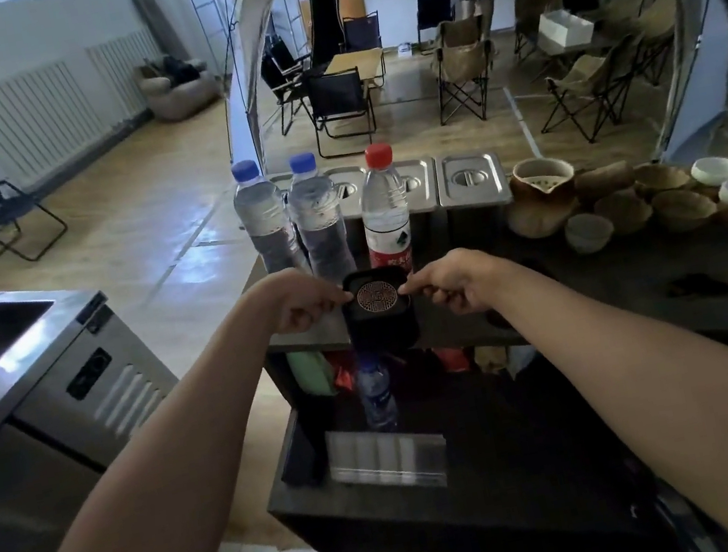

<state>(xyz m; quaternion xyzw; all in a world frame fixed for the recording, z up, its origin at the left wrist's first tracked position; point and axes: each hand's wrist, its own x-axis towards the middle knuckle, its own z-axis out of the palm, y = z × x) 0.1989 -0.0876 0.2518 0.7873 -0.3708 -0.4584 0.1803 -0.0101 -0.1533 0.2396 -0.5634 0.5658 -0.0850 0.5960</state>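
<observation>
A small black square tray (384,330) with a round copper-patterned disc (376,295) in its middle is held up in front of me, tilted toward the camera. My left hand (304,308) pinches its left edge and my right hand (449,286) pinches its right edge, fingers curled. Behind the tray three water bottles stand upright on the dark counter (634,276): two with blue caps (264,225) (318,220) and one with a red cap and red label (384,209).
Steel lidded containers (472,181) sit behind the bottles. Brown and white tea bowls (630,199) cluster at the right. A lower shelf holds a blue-capped bottle (376,400) and a clear rack (387,461). A steel sink unit (0,349) stands left. Folding chairs and a person are farther back.
</observation>
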